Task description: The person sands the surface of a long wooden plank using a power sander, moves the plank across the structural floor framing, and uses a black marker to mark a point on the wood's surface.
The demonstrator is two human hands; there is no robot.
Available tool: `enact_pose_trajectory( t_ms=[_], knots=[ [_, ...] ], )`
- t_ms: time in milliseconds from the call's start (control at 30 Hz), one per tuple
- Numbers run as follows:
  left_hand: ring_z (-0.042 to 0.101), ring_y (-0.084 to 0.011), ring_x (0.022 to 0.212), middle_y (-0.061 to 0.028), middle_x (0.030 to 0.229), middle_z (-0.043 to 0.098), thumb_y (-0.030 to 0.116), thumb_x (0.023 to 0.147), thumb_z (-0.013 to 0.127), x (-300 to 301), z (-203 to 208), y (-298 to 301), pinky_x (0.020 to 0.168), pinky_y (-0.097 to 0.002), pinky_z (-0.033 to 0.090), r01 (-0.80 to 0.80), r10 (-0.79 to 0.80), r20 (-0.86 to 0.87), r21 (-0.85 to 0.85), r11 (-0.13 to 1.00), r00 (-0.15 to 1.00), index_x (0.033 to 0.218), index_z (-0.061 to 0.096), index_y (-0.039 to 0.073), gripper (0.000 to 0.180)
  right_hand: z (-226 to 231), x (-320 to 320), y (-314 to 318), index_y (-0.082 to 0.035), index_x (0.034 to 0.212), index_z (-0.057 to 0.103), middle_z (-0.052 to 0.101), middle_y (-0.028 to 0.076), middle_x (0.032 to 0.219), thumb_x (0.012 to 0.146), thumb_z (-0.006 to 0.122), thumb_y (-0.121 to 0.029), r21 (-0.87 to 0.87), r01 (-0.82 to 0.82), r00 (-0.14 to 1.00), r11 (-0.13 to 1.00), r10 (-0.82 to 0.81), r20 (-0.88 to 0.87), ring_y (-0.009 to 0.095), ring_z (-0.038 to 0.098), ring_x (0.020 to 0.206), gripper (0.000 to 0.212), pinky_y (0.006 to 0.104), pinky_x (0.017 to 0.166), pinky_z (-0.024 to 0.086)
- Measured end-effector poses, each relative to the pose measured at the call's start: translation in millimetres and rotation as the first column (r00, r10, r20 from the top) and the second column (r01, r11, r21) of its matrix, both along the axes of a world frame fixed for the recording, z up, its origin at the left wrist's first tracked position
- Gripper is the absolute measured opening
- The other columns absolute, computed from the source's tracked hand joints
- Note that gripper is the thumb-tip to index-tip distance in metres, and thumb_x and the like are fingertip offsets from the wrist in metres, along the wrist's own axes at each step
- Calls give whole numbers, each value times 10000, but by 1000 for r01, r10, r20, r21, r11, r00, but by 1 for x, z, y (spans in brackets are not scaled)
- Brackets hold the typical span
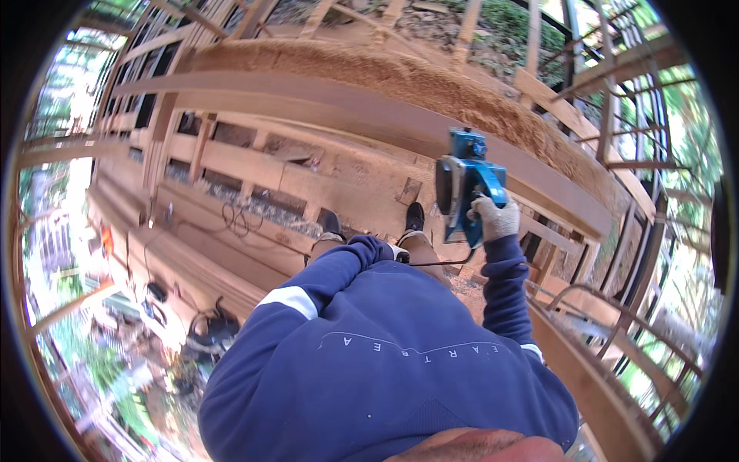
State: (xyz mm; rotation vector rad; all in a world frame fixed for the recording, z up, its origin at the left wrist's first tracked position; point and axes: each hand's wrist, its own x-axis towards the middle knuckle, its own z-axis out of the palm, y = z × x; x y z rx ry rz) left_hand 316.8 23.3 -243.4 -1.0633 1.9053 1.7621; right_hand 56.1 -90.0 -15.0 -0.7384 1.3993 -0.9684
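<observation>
Head view looks down over a dark blue sweatshirt with a white arm band [369, 362]; the right hand [495, 218], in a grey work glove, has its fingers clamped round the handle of a blue and black electric hand planer [464, 189], held in the air just in front of the long reddish wooden beam [369, 108], near its right end; the left hand [396, 252] lies tucked by the knees, its fingers hidden, so I cannot tell their state; two black shoes [332, 223] stand on sawdust-strewn planks [362, 181]
</observation>
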Motion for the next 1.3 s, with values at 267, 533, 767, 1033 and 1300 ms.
enact_pose_trajectory(
  t_ms=[267, 533, 767, 1033, 1300],
  knots=[
    [510, -302, 1283, -134, 1355, 565, 277, 953, 537, -30, 19, 35, 1069, -410, 394, -253, 285, 316, -140, 957, 905, 1366, 541, 147, 433, -11, -118, -90, 30, 923, 625, 617, 44, 708, 753, 656, -38, 108, -372, 868, 922, 387, -312, 116, 579, 557, 186, 262, 525, 484],
    [503, -303, 1287, -143, 1344, 575, 433, 924, 533, -49, 55, -17, 1106, -451, 356, -215, 246, 600, -125, 969, 761, 1303, 582, 118, 495, -32, -185, -148, -22, 922, 664, 659, 102, 714, 702, 667, -165, 180, -731, 351, 658, 588, -728, 210, 659, 674, 263, 335, 668, 523],
    [591, -292, 1188, -147, 1263, 633, 525, 861, 576, 6, 87, -46, 1016, -425, 445, -308, 440, 630, -314, 898, 641, 1190, 664, 106, 540, -48, -192, -181, -31, 924, 661, 662, 149, 752, 686, 670, -159, 138, -848, 283, 512, 656, -700, 259, 671, 703, 270, 353, 690, 526],
    [632, -323, 1090, -161, 1125, 681, 516, 815, 627, 77, 52, 7, 941, -425, 489, -568, 664, 635, -399, 720, 396, 1090, 693, 105, 498, -52, -91, -201, -35, 928, 660, 656, 182, 757, 684, 665, -192, 133, -876, 227, 463, 642, -732, 324, 666, 709, 291, 380, 691, 529],
    [653, -343, 1025, -170, 1062, 693, 451, 816, 622, 115, 6, 82, 879, -434, 515, -759, 639, 736, -278, 588, 226, 1009, 701, 89, 418, -42, 21, -217, -18, 958, 653, 663, 180, 772, 690, 649, -194, 176, -884, 171, 433, 650, -740, 293, 670, 716, 320, 366, 699, 530]
  ],
)
